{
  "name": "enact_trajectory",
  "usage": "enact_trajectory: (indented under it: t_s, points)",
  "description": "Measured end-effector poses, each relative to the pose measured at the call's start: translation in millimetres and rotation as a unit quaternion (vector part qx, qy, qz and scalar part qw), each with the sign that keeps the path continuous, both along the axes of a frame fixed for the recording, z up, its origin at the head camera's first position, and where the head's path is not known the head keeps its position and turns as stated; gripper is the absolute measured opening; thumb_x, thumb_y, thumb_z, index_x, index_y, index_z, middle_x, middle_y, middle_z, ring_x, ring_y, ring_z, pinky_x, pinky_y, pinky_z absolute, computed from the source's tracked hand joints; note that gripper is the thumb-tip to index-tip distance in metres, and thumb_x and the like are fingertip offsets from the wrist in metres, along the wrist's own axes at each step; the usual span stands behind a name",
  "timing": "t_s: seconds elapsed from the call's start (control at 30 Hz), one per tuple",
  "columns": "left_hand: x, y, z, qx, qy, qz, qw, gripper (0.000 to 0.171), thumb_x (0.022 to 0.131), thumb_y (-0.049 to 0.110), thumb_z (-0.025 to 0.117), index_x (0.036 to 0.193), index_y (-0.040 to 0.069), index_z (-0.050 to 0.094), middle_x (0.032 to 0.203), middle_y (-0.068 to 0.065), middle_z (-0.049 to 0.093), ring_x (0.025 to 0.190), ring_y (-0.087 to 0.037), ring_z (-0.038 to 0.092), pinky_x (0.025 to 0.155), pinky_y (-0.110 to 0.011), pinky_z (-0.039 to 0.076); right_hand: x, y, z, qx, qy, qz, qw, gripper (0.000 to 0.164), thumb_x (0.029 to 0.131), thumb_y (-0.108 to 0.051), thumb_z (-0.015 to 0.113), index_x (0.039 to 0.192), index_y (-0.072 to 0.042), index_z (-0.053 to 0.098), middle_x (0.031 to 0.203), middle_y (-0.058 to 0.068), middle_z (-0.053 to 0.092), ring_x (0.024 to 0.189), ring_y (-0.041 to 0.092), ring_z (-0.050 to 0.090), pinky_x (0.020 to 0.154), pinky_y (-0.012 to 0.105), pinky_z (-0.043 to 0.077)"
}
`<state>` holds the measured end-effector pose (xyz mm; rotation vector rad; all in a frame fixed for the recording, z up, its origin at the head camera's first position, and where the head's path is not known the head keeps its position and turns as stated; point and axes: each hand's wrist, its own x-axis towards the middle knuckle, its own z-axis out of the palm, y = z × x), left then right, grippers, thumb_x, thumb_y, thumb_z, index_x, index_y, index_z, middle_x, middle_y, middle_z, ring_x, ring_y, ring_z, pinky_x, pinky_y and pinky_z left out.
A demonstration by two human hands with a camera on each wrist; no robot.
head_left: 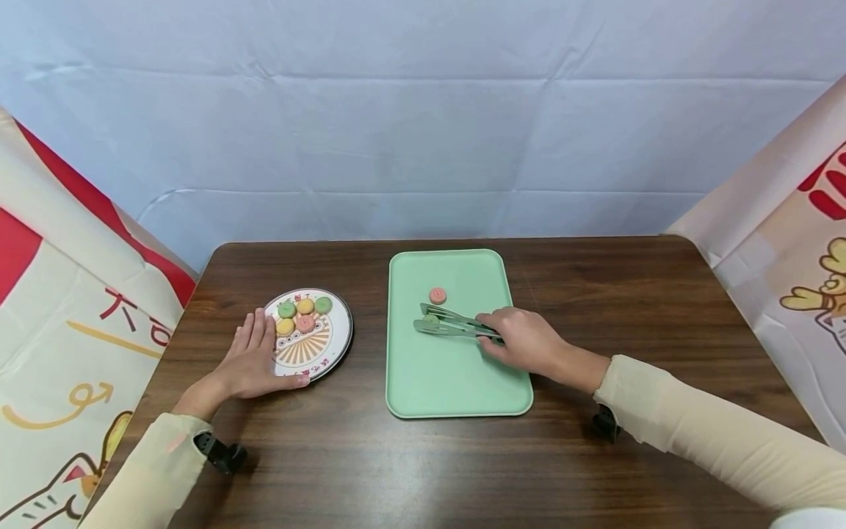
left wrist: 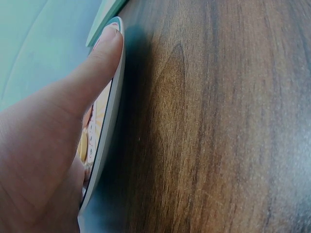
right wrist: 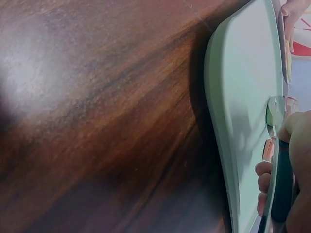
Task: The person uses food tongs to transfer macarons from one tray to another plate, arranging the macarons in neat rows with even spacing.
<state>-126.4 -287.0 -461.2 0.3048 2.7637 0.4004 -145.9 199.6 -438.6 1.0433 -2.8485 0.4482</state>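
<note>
My right hand [head_left: 525,339] grips a pair of metal tongs [head_left: 456,328] with dark handles over the light green tray [head_left: 456,393]. Between the tong tips sits a green round cookie [head_left: 431,319], partly covered by them. Just beyond it on the tray lies a pink round cookie [head_left: 438,295]. At the left, my left hand [head_left: 254,360] rests on the edge of a white printed plate [head_left: 342,330], fingers straight along the left side, thumb [left wrist: 109,46] on the near rim. Green, yellow and pink cookies [head_left: 305,324] lie together on the plate's far half.
A dark wooden table [head_left: 370,470] carries the plate and tray, which stand apart with bare wood between them. A pale cloth [head_left: 423,132] hangs behind the table's far edge. Printed cloths [head_left: 66,330] hang at both sides.
</note>
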Motion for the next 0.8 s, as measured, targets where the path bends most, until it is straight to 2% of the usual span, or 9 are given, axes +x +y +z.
enact_trajectory:
  t_s: [0.27, 0.8]
  points:
    - [1.1, 0.7, 1.8, 0.001, 0.005, -0.004, 1.0, 0.149, 0.072, 0.085, 0.066, 0.154, -0.018, -0.004, 0.161, -0.035, -0.019, 0.149, -0.051, -0.017, 0.118, -0.065, -0.006, -0.7, -4.3, -0.9, -0.004, -0.003, -0.001, 1.0, 0.031, 0.095, -0.019, 0.07, 0.121, -0.004, 0.073, 0.092, 0.006, 0.073, 0.08, 0.021, 0.069, 0.064, 0.039, 0.056]
    - [1.9, 2.3, 4.3, 0.007, 0.006, -0.003, 1.0, 0.149, 0.072, 0.084, 0.066, 0.153, -0.018, -0.004, 0.161, -0.036, -0.019, 0.149, -0.051, -0.016, 0.118, -0.066, -0.006, -0.8, -6.2, -1.1, -0.007, -0.005, 0.004, 1.0, 0.031, 0.097, -0.019, 0.068, 0.122, -0.003, 0.072, 0.096, 0.008, 0.074, 0.084, 0.022, 0.07, 0.068, 0.04, 0.058]
